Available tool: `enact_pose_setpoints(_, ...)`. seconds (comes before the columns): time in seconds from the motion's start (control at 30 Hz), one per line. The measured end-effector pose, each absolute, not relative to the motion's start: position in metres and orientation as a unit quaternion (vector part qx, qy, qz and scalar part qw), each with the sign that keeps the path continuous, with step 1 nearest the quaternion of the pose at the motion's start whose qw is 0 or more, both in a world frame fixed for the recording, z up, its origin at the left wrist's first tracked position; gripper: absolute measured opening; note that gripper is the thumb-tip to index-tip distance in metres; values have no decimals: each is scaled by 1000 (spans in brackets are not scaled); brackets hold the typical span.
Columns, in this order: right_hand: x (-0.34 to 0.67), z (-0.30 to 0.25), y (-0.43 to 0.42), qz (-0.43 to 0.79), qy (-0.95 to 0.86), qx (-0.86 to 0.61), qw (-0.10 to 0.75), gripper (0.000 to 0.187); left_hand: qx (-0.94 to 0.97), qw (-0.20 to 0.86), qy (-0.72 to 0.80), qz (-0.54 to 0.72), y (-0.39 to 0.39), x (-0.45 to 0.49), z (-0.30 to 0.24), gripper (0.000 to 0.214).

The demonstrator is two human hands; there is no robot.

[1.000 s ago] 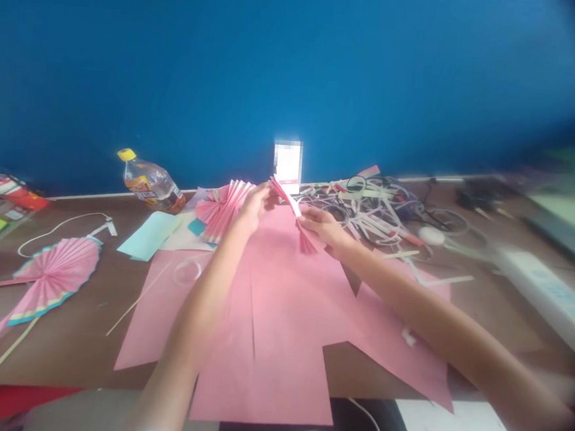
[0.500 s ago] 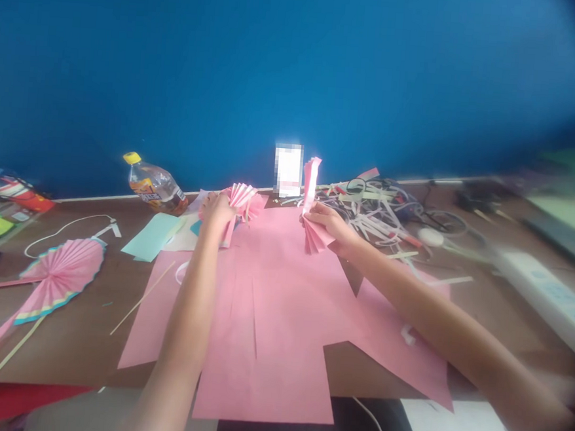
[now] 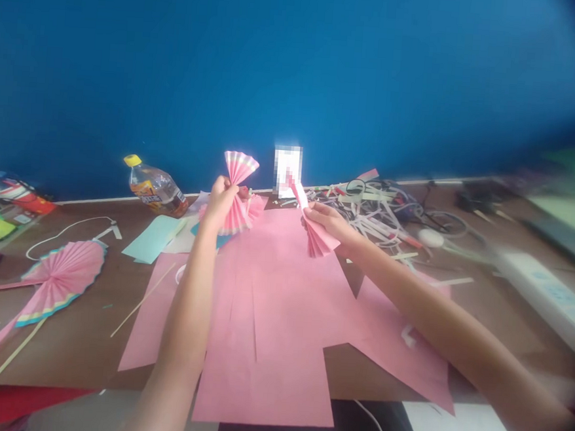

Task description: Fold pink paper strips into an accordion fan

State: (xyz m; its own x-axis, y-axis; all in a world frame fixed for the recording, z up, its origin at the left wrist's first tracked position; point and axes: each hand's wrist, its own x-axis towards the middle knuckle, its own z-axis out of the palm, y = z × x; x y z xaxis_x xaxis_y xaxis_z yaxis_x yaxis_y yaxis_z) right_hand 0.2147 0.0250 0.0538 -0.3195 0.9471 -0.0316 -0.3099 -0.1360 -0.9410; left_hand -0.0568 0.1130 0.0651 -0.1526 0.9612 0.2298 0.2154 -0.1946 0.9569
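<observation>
My left hand (image 3: 221, 201) pinches a pleated pink paper fan (image 3: 241, 167) at its middle, so its two ends flare out like a bow. Pale stripes run along its edges. In my right hand (image 3: 327, 219) is a second pleated pink paper piece (image 3: 319, 239), also gripped at its middle, with the upper end narrow and the lower end spread. Both pieces are held above large pink paper sheets (image 3: 286, 294). More folded pink paper (image 3: 257, 208) lies behind the left hand's piece, partly hidden.
A finished-looking pink fan (image 3: 67, 272) with blue and yellow edging lies at left. Behind are light green papers (image 3: 150, 239) and a tilted yellow-capped bottle (image 3: 155, 186). Paper strips (image 3: 381, 212) are heaped at right, near a power strip (image 3: 548, 293). A blue wall (image 3: 297, 78) rises behind.
My left hand has lifted its pleated piece, which now stands up with both ends flared. The piece in my right hand has tilted its upper end to the left.
</observation>
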Motion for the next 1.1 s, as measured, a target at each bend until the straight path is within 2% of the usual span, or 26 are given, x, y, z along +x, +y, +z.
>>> enact_pose_setpoints(0.1, 216, 57, 24, 657, -468, -329, 490, 31, 499, 466, 449, 576, 109, -18, 59, 19)
enact_pose_setpoints(0.27, 217, 58, 25, 653, -474, -307, 504, 33, 472, 591, 386, 527, 92, 39, 44, 25)
enact_pose_setpoints(0.4, 216, 55, 26, 653, -484, -311, 493, 33, 449, 605, 387, 532, 77, 62, 31, 41)
enact_pose_setpoints(0.53, 214, 52, 24, 649, -486, -319, 491, 34, 433, 607, 380, 548, 68, 73, 22, 41)
enact_pose_setpoints(0.67, 211, 54, 21, 649, -489, -311, 493, 32, 442, 604, 365, 554, 68, 76, 14, 32)
enact_pose_setpoints(0.8, 211, 56, 20, 630, -477, -317, 524, 33, 438, 609, 348, 562, 76, 74, 11, 11)
enact_pose_setpoints(0.9, 212, 56, 20, 648, -469, -323, 505, 32, 395, 628, 360, 566, 81, 71, 14, 19)
enact_pose_setpoints(1.0, 212, 55, 20, 687, -447, -330, 469, 25, 366, 663, 352, 550, 81, 68, 20, 17)
enact_pose_setpoints(1.1, 212, 52, 23, 709, -423, -331, 456, 22, 365, 679, 338, 539, 78, 68, 26, 30)
